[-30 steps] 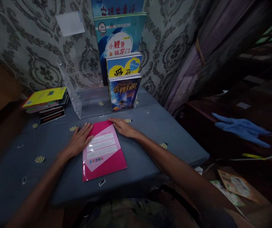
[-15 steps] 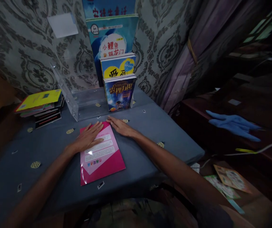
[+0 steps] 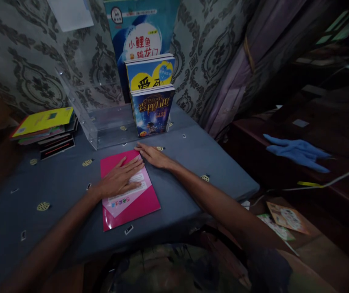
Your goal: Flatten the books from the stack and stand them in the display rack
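Note:
A pink book (image 3: 131, 219) with a paler pink panel of printed text lies flat on the table in front of me. My left hand (image 3: 121, 177) rests palm down on its cover, fingers stretched out and covering part of the text. At the book's far right corner, my right hand (image 3: 153, 155) lies flat with its fingertips touching the edge. Just beyond stands a clear acrylic rack (image 3: 84, 126). Its right side holds upright books in tiers: a dark blue book (image 3: 151, 114) in front, a blue and yellow book (image 3: 150, 75) behind, and a taller teal book (image 3: 144, 34) at the back.
A stack of books with a yellow one (image 3: 44, 122) on top sits at the table's left. The blue-grey tablecloth (image 3: 70, 219) has pineapple prints. To the right, a blue glove (image 3: 298, 152) lies on a dark surface, a cable (image 3: 342, 179) near it. Cards (image 3: 287, 217) lie lower down.
My left hand has slid rightward over the pink book's cover. My right hand stays by the far corner. The view has tipped downward slightly, so the rack's topmost book is out of sight.

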The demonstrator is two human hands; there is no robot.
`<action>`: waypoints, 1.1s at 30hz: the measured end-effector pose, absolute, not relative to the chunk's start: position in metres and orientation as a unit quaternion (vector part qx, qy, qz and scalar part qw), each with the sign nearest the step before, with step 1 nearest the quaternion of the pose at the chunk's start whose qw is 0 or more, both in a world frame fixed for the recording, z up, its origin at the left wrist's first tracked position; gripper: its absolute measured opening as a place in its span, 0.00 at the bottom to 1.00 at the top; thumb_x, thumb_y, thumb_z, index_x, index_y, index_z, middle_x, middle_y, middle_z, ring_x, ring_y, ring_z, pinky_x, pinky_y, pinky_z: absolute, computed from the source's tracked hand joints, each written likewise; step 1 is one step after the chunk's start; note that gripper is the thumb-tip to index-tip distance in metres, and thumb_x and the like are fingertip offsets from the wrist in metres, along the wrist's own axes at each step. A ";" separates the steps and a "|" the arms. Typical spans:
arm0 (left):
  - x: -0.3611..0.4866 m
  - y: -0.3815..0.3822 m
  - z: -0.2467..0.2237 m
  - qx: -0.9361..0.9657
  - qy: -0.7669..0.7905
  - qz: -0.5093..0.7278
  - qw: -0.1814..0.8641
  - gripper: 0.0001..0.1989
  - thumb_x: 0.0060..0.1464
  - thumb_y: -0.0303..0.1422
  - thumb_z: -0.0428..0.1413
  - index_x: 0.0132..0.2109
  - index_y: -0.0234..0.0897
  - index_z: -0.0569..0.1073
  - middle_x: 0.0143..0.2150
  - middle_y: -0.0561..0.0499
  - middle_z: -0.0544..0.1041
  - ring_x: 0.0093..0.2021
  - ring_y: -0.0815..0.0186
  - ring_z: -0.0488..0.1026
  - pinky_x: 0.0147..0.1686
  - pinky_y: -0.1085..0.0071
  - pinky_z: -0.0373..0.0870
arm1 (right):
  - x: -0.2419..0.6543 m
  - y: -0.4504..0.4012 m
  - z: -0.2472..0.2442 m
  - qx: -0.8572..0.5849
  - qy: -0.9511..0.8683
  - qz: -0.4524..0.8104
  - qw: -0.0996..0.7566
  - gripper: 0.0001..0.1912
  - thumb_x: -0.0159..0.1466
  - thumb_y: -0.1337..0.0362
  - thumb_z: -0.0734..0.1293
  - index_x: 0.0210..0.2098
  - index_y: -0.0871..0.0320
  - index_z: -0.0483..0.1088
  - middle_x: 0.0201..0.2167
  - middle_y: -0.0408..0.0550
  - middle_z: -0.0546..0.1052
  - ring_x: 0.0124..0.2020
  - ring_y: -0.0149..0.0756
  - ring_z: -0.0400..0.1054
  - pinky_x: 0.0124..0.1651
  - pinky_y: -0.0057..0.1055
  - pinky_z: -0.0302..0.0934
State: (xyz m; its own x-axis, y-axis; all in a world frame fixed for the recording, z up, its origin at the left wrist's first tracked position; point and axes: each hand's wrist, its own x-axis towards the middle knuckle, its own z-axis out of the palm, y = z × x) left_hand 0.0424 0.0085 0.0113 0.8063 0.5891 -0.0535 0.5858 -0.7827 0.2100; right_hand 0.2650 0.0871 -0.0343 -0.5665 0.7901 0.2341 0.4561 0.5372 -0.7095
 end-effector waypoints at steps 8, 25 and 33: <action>0.053 -0.014 0.013 0.954 0.277 0.016 0.115 0.35 0.69 0.54 0.39 0.75 0.45 0.44 0.76 0.48 0.52 0.76 0.58 0.46 0.73 0.50 0.33 | 0.265 0.084 -0.029 -0.373 -0.835 0.298 0.275 0.25 0.74 0.63 0.54 0.69 0.60 0.58 0.64 0.55 0.71 0.68 0.40 0.62 0.69 0.46 0.55; 0.065 -0.048 0.017 0.960 0.206 0.043 0.183 0.41 0.66 0.53 0.49 0.76 0.43 0.44 0.75 0.43 0.54 0.74 0.56 0.51 0.73 0.48 0.28 | 0.266 0.080 -0.028 -0.364 -0.829 0.299 0.302 0.27 0.71 0.64 0.57 0.69 0.61 0.59 0.62 0.57 0.72 0.66 0.43 0.64 0.68 0.50 0.58; 0.068 -0.051 0.011 0.965 0.207 0.036 0.154 0.35 0.69 0.45 0.47 0.75 0.41 0.45 0.75 0.44 0.55 0.75 0.58 0.51 0.74 0.51 0.31 | 0.268 0.085 -0.039 -0.354 -0.832 0.277 0.325 0.27 0.71 0.64 0.59 0.68 0.57 0.60 0.61 0.55 0.74 0.65 0.44 0.66 0.68 0.51 0.58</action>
State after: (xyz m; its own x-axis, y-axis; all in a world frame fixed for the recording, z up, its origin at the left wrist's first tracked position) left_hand 0.0682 -0.0509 0.0106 0.9118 0.4105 0.0065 0.3880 -0.8669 0.3128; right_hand 0.2678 0.0853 -0.0394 -0.5381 0.7696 0.3437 0.4098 0.5953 -0.6911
